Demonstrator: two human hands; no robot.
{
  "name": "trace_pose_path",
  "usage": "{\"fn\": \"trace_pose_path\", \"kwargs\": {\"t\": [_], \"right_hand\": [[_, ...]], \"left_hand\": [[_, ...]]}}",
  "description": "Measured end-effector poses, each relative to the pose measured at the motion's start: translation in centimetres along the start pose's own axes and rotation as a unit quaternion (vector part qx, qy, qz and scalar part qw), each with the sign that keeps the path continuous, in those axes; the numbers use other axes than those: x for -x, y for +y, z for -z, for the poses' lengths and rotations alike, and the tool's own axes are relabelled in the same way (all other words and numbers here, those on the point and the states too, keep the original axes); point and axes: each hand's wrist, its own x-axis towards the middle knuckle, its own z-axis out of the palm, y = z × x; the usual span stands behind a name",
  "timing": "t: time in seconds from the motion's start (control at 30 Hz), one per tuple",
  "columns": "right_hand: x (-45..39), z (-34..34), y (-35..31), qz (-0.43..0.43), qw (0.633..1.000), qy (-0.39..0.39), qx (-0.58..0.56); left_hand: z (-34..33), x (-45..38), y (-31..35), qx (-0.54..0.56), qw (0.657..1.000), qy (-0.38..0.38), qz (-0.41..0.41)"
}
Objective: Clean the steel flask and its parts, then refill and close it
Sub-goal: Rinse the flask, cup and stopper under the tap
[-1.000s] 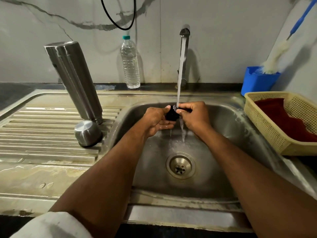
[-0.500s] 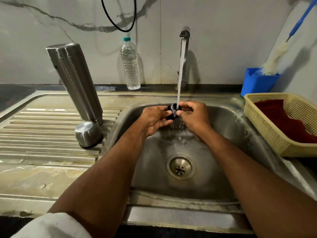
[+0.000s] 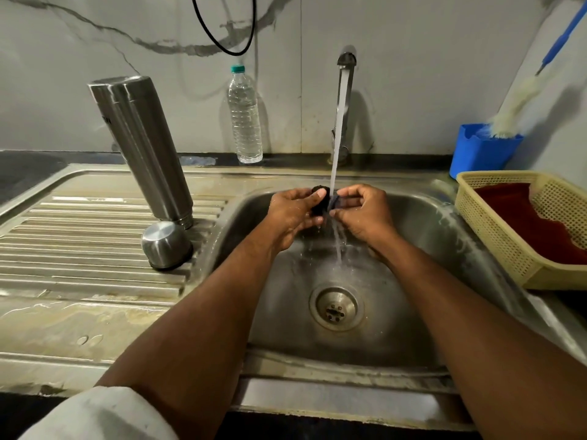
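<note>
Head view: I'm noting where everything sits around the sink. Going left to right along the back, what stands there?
steel flask, standing upside down on the drainboard → plastic water bottle → tap with water running → blue container holding a brush → yellow basket

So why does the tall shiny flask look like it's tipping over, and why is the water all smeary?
In the head view the wide-angle lens bends things near the edges, so the steel flask only seems to lean; the stream of water is motion-blurred because it is falling fast; bright glare streaks run along the flask and its steel cap; the tap throws a soft shadow on the wall.
</note>
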Motion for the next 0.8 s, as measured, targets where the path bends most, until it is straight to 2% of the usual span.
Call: {"fn": "trace_pose_path", "kwargs": {"t": [0.13, 0.23, 0.43, 0.63, 0.8], "right_hand": [[0.1, 0.2, -0.1, -0.002, 1.000, 0.001, -0.016], [0.4, 0.4, -0.4, -0.008, 0.999, -0.010, -0.035], [0.4, 0.5, -0.7, -0.028, 0.997, -0.012, -0.068], [0.5, 1.0, -0.5, -0.040, 0.997, -0.037, -0.050], [1.5, 1.1, -1.6, -0.064, 0.992, -0.094, -0.048]], "left_hand": [[0.2, 0.0, 0.1, -0.006, 1.000, 0.011, -0.024], [0.4, 0.2, 0.3, 0.010, 1.000, -0.008, -0.022], [0.9, 0.9, 0.6, -0.034, 0.998, -0.012, -0.042], [1.2, 1.8, 1.4, -0.151, 0.986, 0.042, -0.054], [1.2, 3.5, 3.0, -0.246, 0.964, 0.087, -0.051]]}}
